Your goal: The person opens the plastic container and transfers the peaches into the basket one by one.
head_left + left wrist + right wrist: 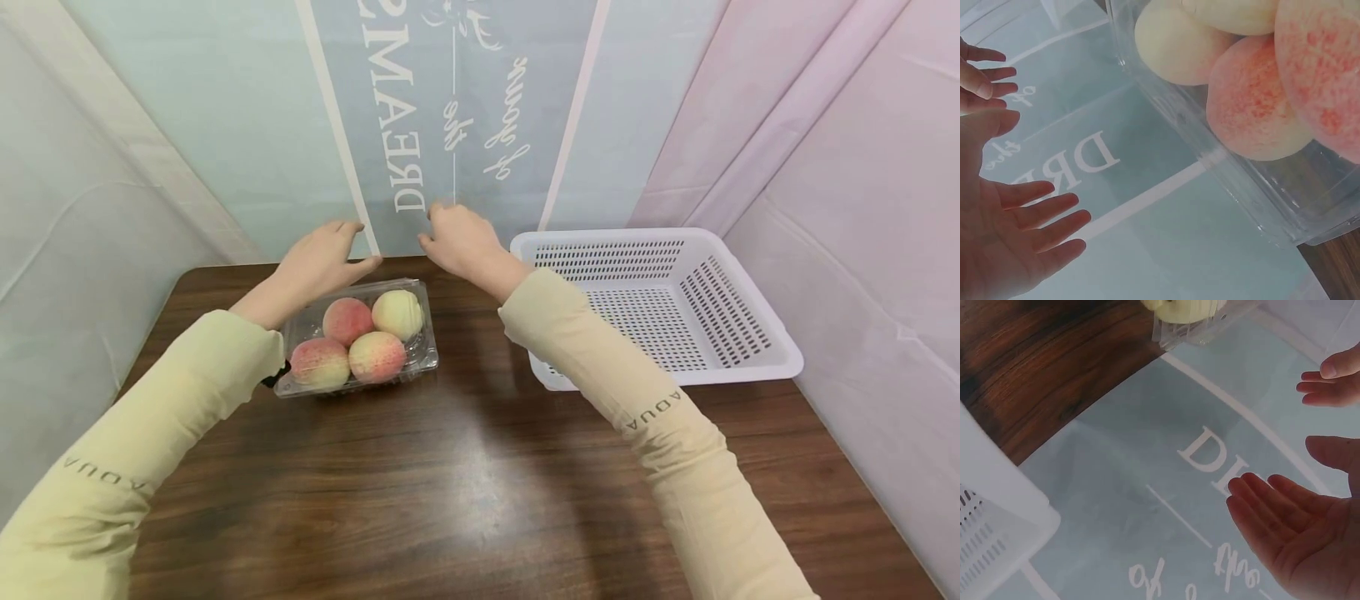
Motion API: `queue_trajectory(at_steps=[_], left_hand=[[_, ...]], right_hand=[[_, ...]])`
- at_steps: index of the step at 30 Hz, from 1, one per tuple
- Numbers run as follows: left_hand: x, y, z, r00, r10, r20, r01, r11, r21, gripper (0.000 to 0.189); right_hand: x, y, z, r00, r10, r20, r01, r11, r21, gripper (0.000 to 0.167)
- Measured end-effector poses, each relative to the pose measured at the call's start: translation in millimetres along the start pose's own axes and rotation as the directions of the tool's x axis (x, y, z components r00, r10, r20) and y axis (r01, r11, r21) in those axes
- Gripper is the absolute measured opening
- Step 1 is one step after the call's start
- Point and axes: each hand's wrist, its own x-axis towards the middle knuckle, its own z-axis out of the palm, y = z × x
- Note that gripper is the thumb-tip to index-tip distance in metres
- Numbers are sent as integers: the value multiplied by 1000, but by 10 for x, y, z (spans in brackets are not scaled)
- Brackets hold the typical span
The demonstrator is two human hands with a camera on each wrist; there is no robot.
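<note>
A clear plastic box with several red-and-cream peaches sits on the left half of the table. Over its far left edge, in the head view, is my left hand, holding nothing, its fingers apart in the left wrist view. My right hand hovers beyond the table's far edge, between the box and a white basket, also holding nothing. Its fingers extend loosely with the palm visible in the right wrist view. Both hands face each other with a gap between them.
The white perforated basket stands at the right on the brown wooden table, partly behind my right sleeve. Behind the table hangs a printed cloth; pale fabric walls close in the sides.
</note>
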Motion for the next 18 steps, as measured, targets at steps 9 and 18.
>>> queue_trajectory(at_steps=[9,18], left_hand=[[-131,-15,18,1000,-30,-5,30,999,-14,64],[-244,-47,91,998,-51,-40,49,998,-40,63]], right_hand=[[-75,-86,62,1000,22,-6,-22,997,68,41],[-160,-125,123,999,31,-15,-29,992,120,37]])
